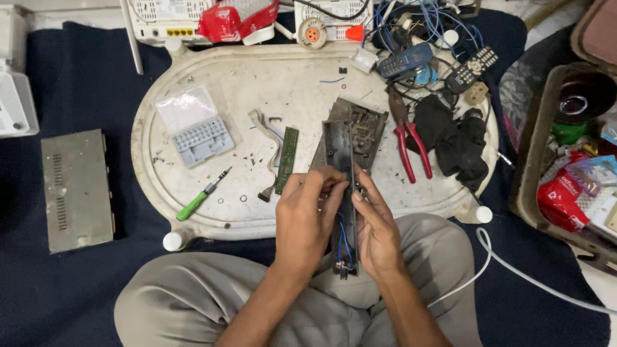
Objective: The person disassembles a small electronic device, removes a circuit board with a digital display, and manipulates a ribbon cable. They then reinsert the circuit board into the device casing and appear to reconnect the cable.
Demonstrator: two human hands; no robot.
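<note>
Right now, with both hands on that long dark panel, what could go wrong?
1. Left hand and right hand hold the dark panel over the lap; its thin blue wires might snag or tear.
2. Tiny loose bits on the white tray could roll off.
3. The bare green circuit board lies near the red pliers and could get scratched.

Both hands — left hand (307, 215), right hand (376, 228) — around a long dark panel (339, 151) over the white tray (257, 77).
</note>
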